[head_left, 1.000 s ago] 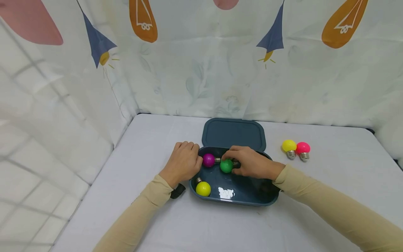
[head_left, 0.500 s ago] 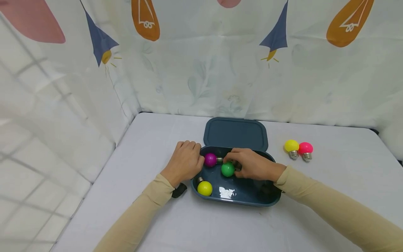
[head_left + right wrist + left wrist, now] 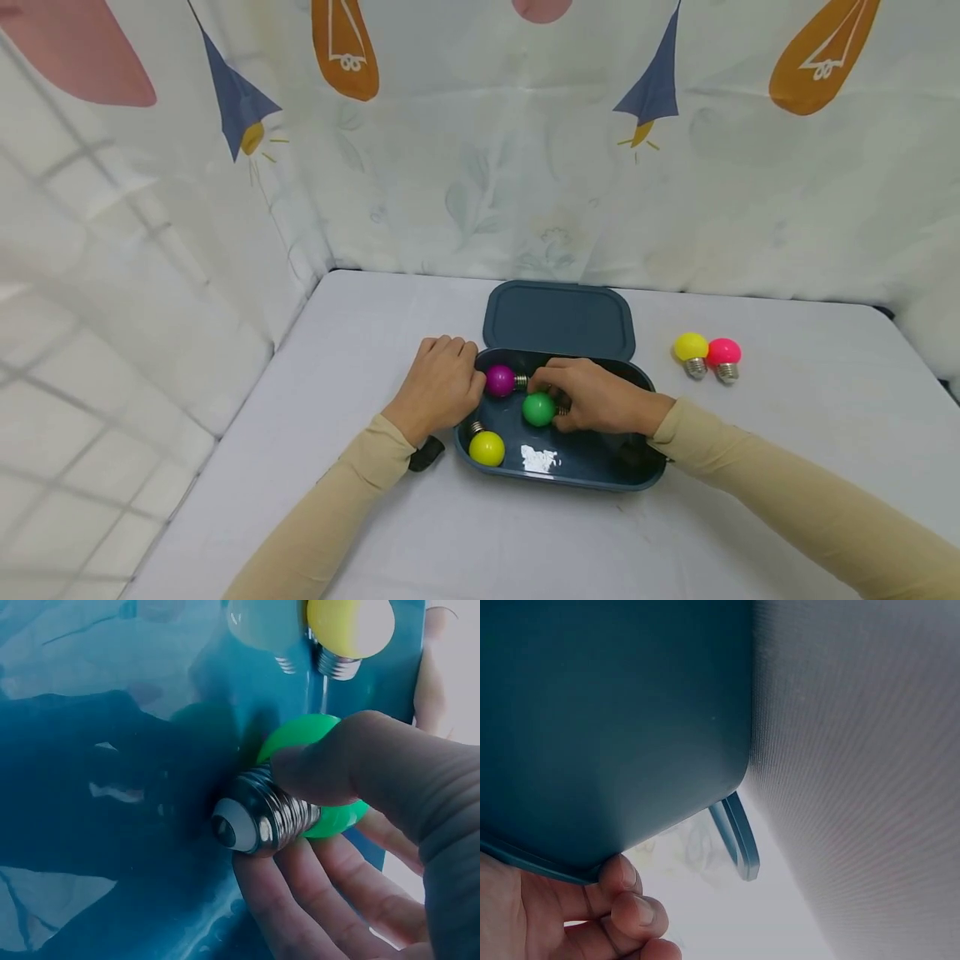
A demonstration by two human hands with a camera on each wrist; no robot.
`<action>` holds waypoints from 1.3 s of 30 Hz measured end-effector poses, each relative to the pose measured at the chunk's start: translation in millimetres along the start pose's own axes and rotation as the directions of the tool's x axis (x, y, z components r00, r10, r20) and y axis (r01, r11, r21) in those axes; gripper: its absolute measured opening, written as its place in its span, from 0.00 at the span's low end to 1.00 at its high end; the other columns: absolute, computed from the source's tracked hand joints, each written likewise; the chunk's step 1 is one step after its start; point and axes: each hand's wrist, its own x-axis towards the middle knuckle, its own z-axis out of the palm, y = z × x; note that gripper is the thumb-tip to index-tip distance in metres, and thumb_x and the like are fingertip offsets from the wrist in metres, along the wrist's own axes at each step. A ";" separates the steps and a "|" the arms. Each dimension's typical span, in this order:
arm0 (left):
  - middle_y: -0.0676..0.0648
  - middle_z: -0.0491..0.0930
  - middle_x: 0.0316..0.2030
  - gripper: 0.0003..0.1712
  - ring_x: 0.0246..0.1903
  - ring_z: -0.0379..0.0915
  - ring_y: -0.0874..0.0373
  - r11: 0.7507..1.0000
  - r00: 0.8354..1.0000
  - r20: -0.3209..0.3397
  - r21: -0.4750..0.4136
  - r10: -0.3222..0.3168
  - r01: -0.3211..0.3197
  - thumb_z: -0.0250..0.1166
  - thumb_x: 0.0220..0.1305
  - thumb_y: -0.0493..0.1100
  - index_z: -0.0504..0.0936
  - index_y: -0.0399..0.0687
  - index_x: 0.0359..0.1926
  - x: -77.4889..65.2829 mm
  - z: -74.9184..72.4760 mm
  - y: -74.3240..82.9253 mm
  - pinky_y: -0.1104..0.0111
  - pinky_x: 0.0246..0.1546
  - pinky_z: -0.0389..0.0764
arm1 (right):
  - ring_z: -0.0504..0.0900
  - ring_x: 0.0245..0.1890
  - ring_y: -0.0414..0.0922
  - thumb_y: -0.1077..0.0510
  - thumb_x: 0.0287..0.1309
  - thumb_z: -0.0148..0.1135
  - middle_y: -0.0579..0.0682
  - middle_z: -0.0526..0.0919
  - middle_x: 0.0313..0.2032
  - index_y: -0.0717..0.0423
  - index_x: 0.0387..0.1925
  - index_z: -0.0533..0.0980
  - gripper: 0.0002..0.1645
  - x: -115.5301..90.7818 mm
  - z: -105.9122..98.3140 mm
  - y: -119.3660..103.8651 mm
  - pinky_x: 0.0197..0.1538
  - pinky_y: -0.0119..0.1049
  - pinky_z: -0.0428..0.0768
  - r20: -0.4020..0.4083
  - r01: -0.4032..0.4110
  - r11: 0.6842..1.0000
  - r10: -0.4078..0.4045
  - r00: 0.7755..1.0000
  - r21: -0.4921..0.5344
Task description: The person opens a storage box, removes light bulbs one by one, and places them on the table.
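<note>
My right hand pinches a green light bulb inside a dark blue plastic container. In the right wrist view the thumb lies across the bulb near its silver screw base, with fingers on its other side. My left hand grips the container's left rim; the left wrist view shows curled fingertips at that edge. Also in the container are a purple bulb by the far left corner and a yellow bulb by the near left corner.
A dark blue lid lies flat just behind the container. To the right on the white table, a yellow bulb and a pink bulb lie side by side. White patterned cloth hangs along the back and left.
My right hand has brought the green bulb slightly nearer to me, away from the purple bulb's base. The left hand stays on the rim.
</note>
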 end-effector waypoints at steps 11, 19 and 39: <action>0.47 0.72 0.25 0.10 0.33 0.70 0.50 1.000 1.000 -0.014 0.024 0.010 -0.010 0.56 0.69 0.44 0.77 0.41 0.34 -1.7 -0.3 0.9 0.54 0.48 0.73 | 0.83 0.46 0.41 0.61 0.54 0.74 0.46 0.83 0.49 0.51 0.56 0.80 0.25 -7.8 -6.8 -7.3 0.49 0.30 0.85 -0.024 -0.001 1.000 0.001 1.000 -0.003; 0.47 0.72 0.25 0.10 0.32 0.69 0.50 1.000 0.999 -0.032 0.028 0.013 -0.012 0.56 0.68 0.43 0.77 0.41 0.33 -2.6 -0.7 1.2 0.54 0.48 0.73 | 0.82 0.44 0.40 0.61 0.53 0.74 0.45 0.84 0.46 0.51 0.54 0.81 0.25 -19.3 -15.7 -13.8 0.47 0.33 0.87 -0.079 0.033 0.999 -0.033 0.996 0.007; 0.47 0.73 0.26 0.10 0.35 0.71 0.50 1.000 1.000 -0.003 0.028 0.003 -0.003 0.57 0.69 0.43 0.76 0.41 0.34 -2.3 1.1 1.2 0.53 0.50 0.74 | 0.84 0.43 0.37 0.61 0.55 0.73 0.45 0.85 0.47 0.50 0.55 0.79 0.25 -57.6 -21.8 -10.6 0.47 0.30 0.87 -0.150 0.038 0.989 -0.016 0.989 0.141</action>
